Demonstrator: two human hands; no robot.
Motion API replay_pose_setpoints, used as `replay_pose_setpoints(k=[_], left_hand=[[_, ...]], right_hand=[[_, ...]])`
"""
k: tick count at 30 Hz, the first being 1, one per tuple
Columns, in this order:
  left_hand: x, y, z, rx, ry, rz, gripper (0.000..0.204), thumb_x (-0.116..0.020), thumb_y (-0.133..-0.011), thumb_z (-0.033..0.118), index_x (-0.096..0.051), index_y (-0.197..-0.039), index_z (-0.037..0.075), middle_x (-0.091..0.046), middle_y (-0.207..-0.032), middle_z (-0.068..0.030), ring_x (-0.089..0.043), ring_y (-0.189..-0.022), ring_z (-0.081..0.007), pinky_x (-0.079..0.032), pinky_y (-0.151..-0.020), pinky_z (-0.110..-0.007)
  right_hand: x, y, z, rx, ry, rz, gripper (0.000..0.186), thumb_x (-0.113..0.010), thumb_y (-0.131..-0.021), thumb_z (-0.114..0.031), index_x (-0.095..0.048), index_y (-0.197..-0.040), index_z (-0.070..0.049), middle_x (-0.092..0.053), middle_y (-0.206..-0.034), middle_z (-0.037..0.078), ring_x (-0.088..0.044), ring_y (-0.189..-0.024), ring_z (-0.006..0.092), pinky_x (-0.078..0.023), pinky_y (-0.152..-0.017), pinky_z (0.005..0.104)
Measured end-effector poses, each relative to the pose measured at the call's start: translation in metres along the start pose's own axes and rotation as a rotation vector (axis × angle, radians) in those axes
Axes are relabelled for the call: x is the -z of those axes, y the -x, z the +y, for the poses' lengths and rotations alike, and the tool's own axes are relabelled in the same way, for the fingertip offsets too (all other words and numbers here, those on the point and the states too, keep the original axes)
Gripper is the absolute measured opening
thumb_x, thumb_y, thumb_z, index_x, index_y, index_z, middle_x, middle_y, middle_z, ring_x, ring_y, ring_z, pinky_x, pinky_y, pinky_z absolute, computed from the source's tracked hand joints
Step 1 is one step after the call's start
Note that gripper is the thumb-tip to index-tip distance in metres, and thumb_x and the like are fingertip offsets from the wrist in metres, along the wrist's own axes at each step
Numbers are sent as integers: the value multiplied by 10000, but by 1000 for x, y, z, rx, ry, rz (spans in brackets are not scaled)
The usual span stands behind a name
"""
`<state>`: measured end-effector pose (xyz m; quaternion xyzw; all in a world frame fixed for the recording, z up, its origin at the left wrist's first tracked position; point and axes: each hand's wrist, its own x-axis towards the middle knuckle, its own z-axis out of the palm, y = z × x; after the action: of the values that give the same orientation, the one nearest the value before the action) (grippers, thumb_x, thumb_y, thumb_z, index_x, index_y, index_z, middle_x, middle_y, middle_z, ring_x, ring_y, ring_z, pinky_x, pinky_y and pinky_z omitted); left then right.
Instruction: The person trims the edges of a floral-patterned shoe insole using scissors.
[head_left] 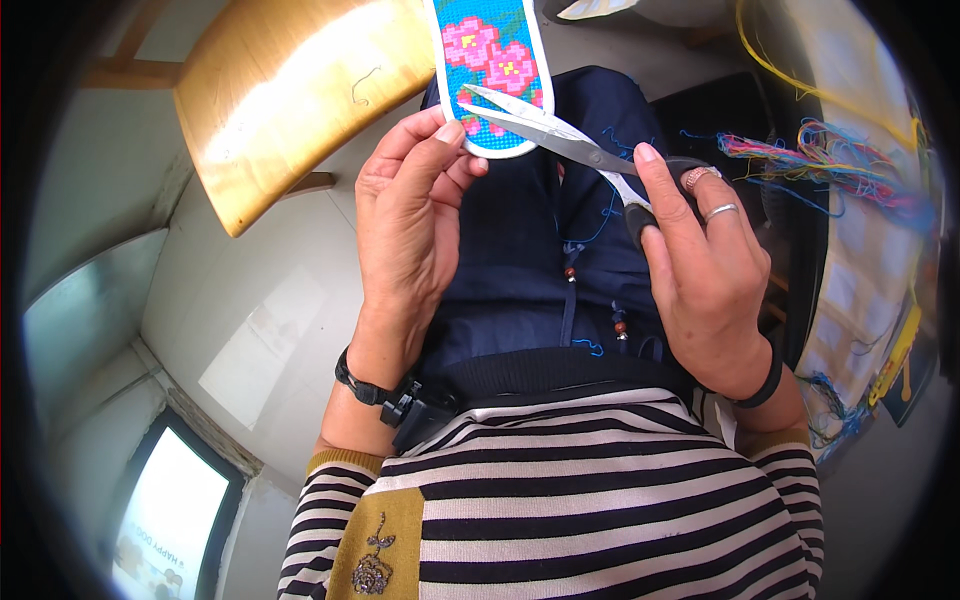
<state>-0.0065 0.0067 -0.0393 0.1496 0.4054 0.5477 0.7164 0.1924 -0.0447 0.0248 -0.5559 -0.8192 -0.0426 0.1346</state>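
Note:
My left hand (408, 210) grips the lower left edge of a white-bordered cross-stitched piece (492, 55), blue with pink flowers and green leaves, at the top centre. My right hand (705, 270) holds black-handled metal scissors (597, 157), a finger and thumb at the handles. Their slightly parted blades lie across the lower part of the piece, tips near its left edge; I cannot tell whether they touch it. Below, loose blue thread (590, 346) lies on my dark trousers (510, 310).
A pale wooden chair seat (260, 120) is at the upper left. Multicoloured thread bundles (820, 170) lie on the right, by a pale checked cloth (850, 290) and a yellow flat item (895, 355). A bright dark-framed panel (170, 500) stands at the lower left.

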Motion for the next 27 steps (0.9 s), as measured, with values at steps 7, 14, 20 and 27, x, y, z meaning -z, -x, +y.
replay_pose_setpoints(k=[7,14,20,27], left_hand=[[8,-1,-2,-1,-52,-59,200,-604,-878,70,-598,-1049,-35,-659,-979,-101,-634,-869,-146,-522,-735,-244],[-1,1,0,-42,-54,-2,172,-623,-858,40,-624,-997,-61,-661,-899,-113,-612,-725,-126,-526,-670,-232],[0,2,0,-74,-83,-6,178,-628,-859,53,-629,-997,-60,-664,-891,-113,-618,-730,-125,-527,-681,-233],[4,2,-1,-91,-113,-28,178,-631,-859,57,-631,-1006,-44,-668,-916,-109,-630,-773,-139,-531,-700,-251]], right_hand=[[6,-3,-2,-29,-30,-22,419,-651,-709,23,-647,-1122,-48,-553,-879,147,-573,-689,235,-485,-504,294],[11,-3,2,-19,-36,12,426,-653,-701,32,-650,-1120,-48,-551,-875,141,-573,-688,235,-488,-515,299],[11,-4,2,10,-29,-1,438,-650,-687,42,-650,-1117,-40,-547,-869,142,-574,-686,238,-488,-518,298],[10,-4,3,9,-30,9,443,-647,-678,48,-650,-1113,-35,-545,-868,144,-574,-684,238,-486,-517,299]])
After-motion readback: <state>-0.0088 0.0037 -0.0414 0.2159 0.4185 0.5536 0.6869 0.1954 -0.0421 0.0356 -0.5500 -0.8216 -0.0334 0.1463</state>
